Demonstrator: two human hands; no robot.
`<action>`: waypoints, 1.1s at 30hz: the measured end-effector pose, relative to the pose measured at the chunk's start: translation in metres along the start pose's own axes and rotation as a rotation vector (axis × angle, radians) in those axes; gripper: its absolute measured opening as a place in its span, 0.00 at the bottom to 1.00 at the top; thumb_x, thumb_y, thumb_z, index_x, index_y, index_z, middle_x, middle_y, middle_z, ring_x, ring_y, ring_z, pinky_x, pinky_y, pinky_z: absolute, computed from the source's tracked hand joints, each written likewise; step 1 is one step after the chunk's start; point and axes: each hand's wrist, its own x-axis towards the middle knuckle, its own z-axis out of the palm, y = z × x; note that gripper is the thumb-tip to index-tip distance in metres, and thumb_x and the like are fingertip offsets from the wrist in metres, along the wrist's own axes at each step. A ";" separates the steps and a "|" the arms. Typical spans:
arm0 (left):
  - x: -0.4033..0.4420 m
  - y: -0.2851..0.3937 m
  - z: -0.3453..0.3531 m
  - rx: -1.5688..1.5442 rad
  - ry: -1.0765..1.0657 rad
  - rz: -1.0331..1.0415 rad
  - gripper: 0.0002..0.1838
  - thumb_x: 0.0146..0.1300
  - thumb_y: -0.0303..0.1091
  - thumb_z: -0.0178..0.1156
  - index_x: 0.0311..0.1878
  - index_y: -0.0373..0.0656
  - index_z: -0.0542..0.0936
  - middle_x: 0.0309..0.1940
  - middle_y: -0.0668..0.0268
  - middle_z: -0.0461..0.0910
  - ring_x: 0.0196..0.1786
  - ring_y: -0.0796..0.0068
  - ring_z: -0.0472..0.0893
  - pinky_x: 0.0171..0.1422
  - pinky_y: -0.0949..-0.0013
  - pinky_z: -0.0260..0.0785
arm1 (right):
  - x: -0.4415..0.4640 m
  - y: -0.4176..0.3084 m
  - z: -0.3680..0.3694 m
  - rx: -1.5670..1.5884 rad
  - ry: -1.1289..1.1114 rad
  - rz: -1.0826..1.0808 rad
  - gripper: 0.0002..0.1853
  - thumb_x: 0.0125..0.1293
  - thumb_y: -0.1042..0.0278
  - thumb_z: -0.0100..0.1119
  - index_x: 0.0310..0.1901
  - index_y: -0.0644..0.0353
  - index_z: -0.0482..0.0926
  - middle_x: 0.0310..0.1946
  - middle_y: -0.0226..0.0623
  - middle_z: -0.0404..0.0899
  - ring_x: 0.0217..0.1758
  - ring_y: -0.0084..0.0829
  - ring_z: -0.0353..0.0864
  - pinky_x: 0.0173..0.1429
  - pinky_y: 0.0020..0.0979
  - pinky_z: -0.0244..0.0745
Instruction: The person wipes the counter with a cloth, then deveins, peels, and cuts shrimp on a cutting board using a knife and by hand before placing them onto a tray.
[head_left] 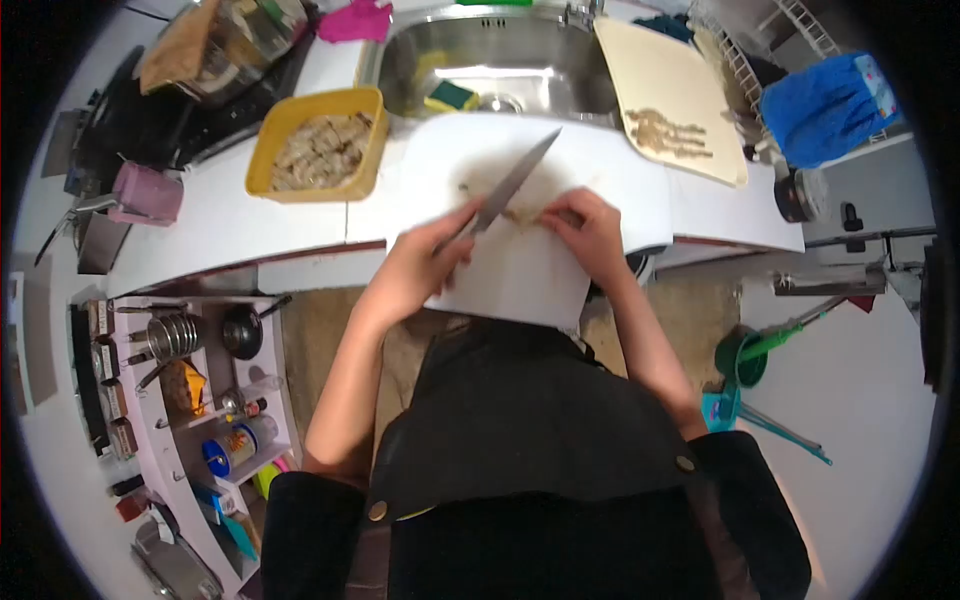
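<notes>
- A person's black apron (pixel 530 430) is closest.
- The left hand (pixel 425 262) has its grip around a big knife (pixel 517 183).
- The right hand (pixel 592 232) pinches a small, blurry shrimp (pixel 525 216) over the white board (pixel 515 285).

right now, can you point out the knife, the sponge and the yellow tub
knife (pixel 517 182): head view, middle of the blade
sponge (pixel 453 95): head view, on its dark top face
yellow tub (pixel 377 138): head view, right-hand wall
</notes>
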 end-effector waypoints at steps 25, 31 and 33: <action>0.030 0.026 0.014 0.339 -0.125 0.045 0.23 0.73 0.33 0.50 0.70 0.58 0.70 0.23 0.63 0.74 0.22 0.76 0.70 0.31 0.67 0.70 | -0.003 0.005 -0.003 0.164 -0.025 0.111 0.07 0.53 0.80 0.65 0.34 0.65 0.79 0.34 0.42 0.79 0.36 0.39 0.82 0.41 0.32 0.78; 0.030 0.018 0.010 0.341 -0.139 0.051 0.23 0.74 0.30 0.48 0.70 0.60 0.70 0.23 0.70 0.72 0.22 0.84 0.68 0.28 0.74 0.69 | -0.004 0.007 0.002 0.188 0.004 0.121 0.07 0.53 0.80 0.66 0.34 0.64 0.80 0.33 0.40 0.80 0.34 0.36 0.83 0.40 0.32 0.79; 0.027 0.019 0.009 0.342 -0.147 0.024 0.24 0.74 0.30 0.48 0.70 0.59 0.70 0.23 0.70 0.72 0.22 0.84 0.68 0.27 0.74 0.69 | -0.003 0.007 0.003 0.196 0.005 0.126 0.07 0.53 0.80 0.67 0.34 0.64 0.80 0.33 0.40 0.80 0.34 0.35 0.83 0.40 0.31 0.79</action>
